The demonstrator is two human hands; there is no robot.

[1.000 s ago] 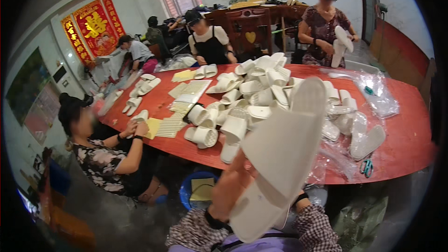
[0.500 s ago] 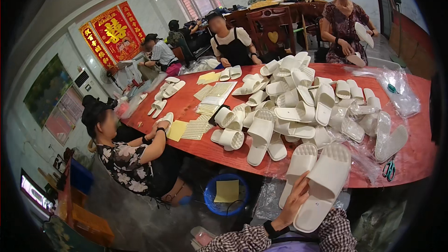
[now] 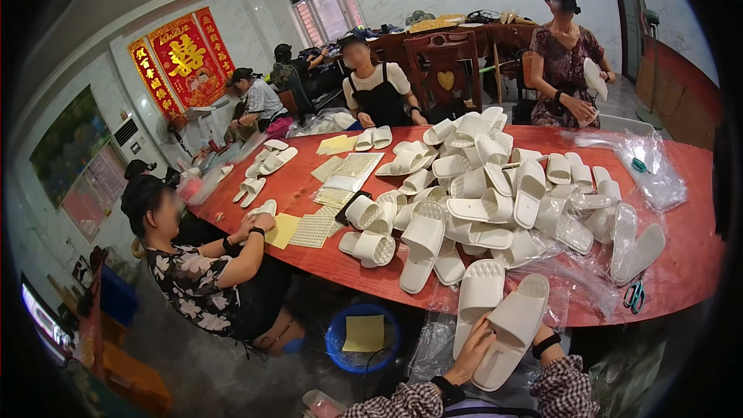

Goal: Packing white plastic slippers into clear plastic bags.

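Note:
Close to me at the table's near edge is a pair of white slide slippers, held side by side with soles down and toes toward me. My left hand (image 3: 474,347) is closed on the pair, its fingers reaching over the inner side of the right slipper (image 3: 512,333) and against the left slipper (image 3: 477,303). My right hand (image 3: 546,334) is at the outer side of the right slipper; its fingers are hidden behind it. Just beyond lies a big heap of similar white slippers (image 3: 487,205), some in clear plastic bags.
The red table (image 3: 309,153) also carries yellow sheets (image 3: 284,230), clear plastic film (image 3: 654,174) and green-handled scissors (image 3: 635,296). Below its edge stands a blue basket (image 3: 331,340). One person (image 3: 205,263) works at the left side, others (image 3: 383,85) across the table.
The pair in my left hand has shifted left and turned slightly. My right hand and wrist have come into view beside the right slipper. The whole view has moved a little.

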